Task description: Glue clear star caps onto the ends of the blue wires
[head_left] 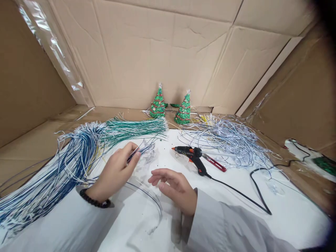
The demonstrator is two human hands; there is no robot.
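Observation:
My left hand is closed on a small bunch of blue and white wires, whose clear ends stick out past the fingertips over the white table. Below that hand, loose wires trail in a curve across the surface. My right hand hovers a little to the right with bent, parted fingers and nothing in them. Nearest to it on the right lies a black hot glue gun with an orange nozzle pointing left. A red-handled cutter lies beside the gun.
Thick bundles of blue-white wires and green-white wires spread on the left. A tangled wire pile lies at the back right. Two small green Christmas trees stand before the cardboard wall. A black cord crosses the right side.

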